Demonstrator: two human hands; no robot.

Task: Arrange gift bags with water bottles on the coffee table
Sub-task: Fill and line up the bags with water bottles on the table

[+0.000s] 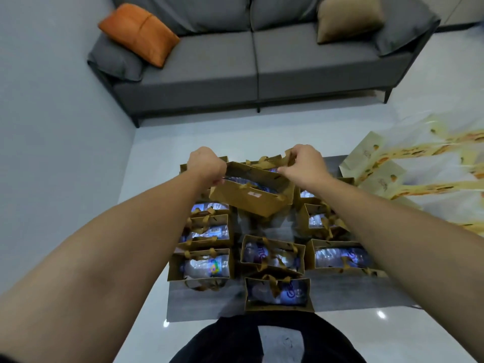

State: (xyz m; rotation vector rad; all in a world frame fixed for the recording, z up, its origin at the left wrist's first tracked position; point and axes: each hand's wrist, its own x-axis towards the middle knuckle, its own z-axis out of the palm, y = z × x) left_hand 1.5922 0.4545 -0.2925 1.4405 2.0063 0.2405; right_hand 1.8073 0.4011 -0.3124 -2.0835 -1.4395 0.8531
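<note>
A brown paper gift bag [252, 200] with a water bottle inside hangs tilted above the far middle of the grey coffee table [348, 292]. My left hand [207, 166] grips its left rim and my right hand [303, 166] pinches its right rim. Below stand several more brown gift bags, each with a water bottle: a column at the left [201, 264], two in the middle [272, 254], a column at the right [340, 255]. A gap of bare table lies under the held bag.
A pile of flat cream gift bags [387, 163] with orange prints lies at the table's far right. A grey sofa [251, 72] with an orange cushion [138, 32] and a tan cushion [348, 18] stands beyond. A wall is at the left.
</note>
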